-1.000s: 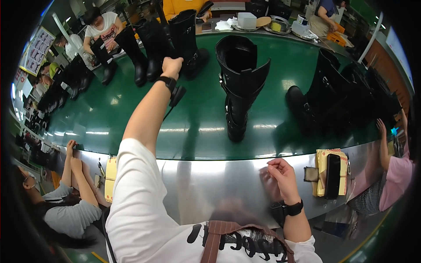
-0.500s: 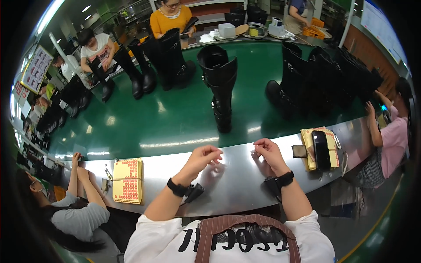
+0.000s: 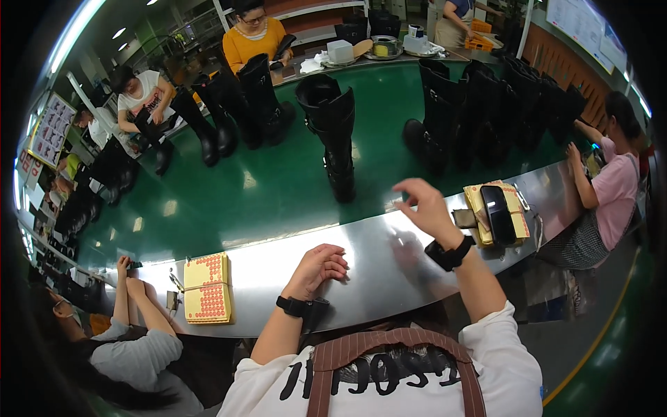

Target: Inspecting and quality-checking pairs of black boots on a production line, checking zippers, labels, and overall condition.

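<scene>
My right hand [image 3: 426, 208] reaches forward over the green table surface [image 3: 264, 187], its fingers bent, with a gap between thumb and forefinger and nothing visible in it. My left hand [image 3: 319, 270] hovers over the metal edge strip [image 3: 372, 264], fingers loosely curled and empty as far as I can see. A tall black boot [image 3: 332, 132] with buckle straps stands upright ahead of me, touched by neither hand. Further right, a row of black boots [image 3: 427, 118] stands nearest to my right hand, still out of contact. Black bands with small devices circle both my wrists.
Bundled yellow cards with red dots [image 3: 208, 288] lie left on the metal strip. A dark phone [image 3: 497, 214] rests on another card stack to the right. More black boots [image 3: 260, 101] stand far left. Co-workers sit or stand around the table, one in pink [image 3: 615, 174] at right.
My right hand has moved forward and up over the green surface. My left hand has drawn back slightly toward me. The view has shifted a little; the middle boot still stands.
</scene>
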A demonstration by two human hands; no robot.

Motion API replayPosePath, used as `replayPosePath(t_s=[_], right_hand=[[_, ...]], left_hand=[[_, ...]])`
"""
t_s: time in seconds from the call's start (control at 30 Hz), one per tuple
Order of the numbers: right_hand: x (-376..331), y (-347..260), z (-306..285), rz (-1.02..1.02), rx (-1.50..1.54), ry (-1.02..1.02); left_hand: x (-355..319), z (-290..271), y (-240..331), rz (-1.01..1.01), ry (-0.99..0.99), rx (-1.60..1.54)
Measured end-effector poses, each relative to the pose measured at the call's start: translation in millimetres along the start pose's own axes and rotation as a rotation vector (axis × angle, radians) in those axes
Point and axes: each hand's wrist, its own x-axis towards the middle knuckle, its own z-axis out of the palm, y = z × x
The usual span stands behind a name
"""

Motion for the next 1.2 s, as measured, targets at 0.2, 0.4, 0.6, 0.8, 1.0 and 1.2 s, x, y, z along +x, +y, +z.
replayPosePath(t_s=[0.2, 0.4, 0.6, 0.8, 1.0, 1.2], right_hand=[[117, -21, -137, -0.148, -0.605, 0.424], [144, 12, -170, 0.044, -0.798, 0.142], [88, 7, -140, 0.065, -0.528, 0.317], [18, 5, -48, 0.323, 0.414, -0.042], [1, 23, 21, 0.685, 0.885, -0.112], [-6, 61, 56, 0.911, 1.414, -0.120]], left_hand=[[0, 5, -6, 0.030, 0.029, 0.060], [-1, 4, -5, 0.058, 0.015, 0.043], [-2, 4, -3, 0.053, -0.004, 0.048], [-1, 3, -3, 0.028, -0.016, -0.003], [0, 0, -6, 0.021, 0.016, -0.016], [-1, 0, -7, 0.027, 0.032, -0.012]])
